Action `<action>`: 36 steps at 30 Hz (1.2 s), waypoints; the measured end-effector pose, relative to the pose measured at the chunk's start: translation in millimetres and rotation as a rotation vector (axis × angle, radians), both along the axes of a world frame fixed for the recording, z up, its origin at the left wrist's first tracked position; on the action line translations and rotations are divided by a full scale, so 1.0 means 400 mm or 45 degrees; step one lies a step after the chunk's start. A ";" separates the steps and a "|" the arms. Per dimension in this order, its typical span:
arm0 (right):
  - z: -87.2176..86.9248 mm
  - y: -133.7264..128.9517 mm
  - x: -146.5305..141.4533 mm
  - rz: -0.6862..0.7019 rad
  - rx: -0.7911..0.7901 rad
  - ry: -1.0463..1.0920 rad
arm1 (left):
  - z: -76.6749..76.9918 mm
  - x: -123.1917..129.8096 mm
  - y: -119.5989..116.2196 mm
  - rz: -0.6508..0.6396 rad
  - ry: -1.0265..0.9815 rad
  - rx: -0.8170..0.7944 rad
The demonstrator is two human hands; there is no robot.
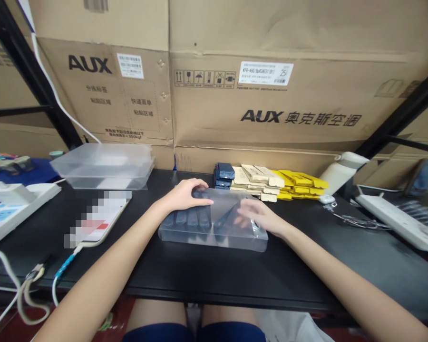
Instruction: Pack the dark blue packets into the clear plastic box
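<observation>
Backdrop: AUX cartons (271, 95) stacked behind a black table (217, 275).
Box: clear plastic box (214, 223) at table centre, dark packs (189, 219) lined up inside at its left.
Left hand (187, 195): flat, fingers spread on box's top left edge.
Right hand (258, 216): inside box at right, fingers loosely curled, seen through plastic; grip unclear.
Behind box: blue, beige, yellow packs (267, 183) in a row.
Left side: empty clear boxes (105, 166), phone (100, 221) on cable.
Right side: white bottle (342, 171) lying tilted.
</observation>
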State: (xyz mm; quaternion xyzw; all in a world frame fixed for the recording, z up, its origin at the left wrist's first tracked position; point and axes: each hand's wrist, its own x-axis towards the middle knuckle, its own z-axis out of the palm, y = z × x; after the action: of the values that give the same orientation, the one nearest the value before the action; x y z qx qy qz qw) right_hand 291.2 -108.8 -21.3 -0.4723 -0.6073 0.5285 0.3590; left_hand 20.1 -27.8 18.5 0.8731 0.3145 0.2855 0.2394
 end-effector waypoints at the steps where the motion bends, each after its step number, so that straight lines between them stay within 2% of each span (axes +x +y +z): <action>1: 0.003 -0.004 -0.007 0.021 0.014 -0.024 | 0.000 0.002 -0.002 -0.007 -0.002 -0.005; 6: 0.016 -0.022 -0.033 0.109 0.027 -0.071 | 0.002 0.013 -0.016 -0.048 0.013 -0.004; 16: 0.028 -0.042 -0.073 0.107 0.005 0.001 | 0.002 0.032 -0.038 -0.086 0.049 0.031; 21: 0.006 -0.042 -0.073 0.064 0.000 0.059 | 0.002 0.041 -0.046 -0.109 0.047 0.034; 25: -0.004 -0.036 -0.068 0.116 -0.046 0.185 | 0.002 0.045 -0.050 -0.139 0.032 0.024; 33: 0.011 -0.038 -0.062 0.162 -0.101 0.219 | 0.001 0.046 -0.052 -0.136 0.025 0.017; 36: 0.024 -0.041 -0.059 0.245 -0.101 0.155 | -0.001 0.046 -0.050 -0.137 0.020 0.015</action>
State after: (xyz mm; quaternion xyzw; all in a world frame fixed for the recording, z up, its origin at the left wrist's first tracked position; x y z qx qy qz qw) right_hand 267.4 -125.4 -11.8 -0.3925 -0.6055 0.6118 0.3239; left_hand 38.7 -48.0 18.0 0.8923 0.2672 0.2673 0.2469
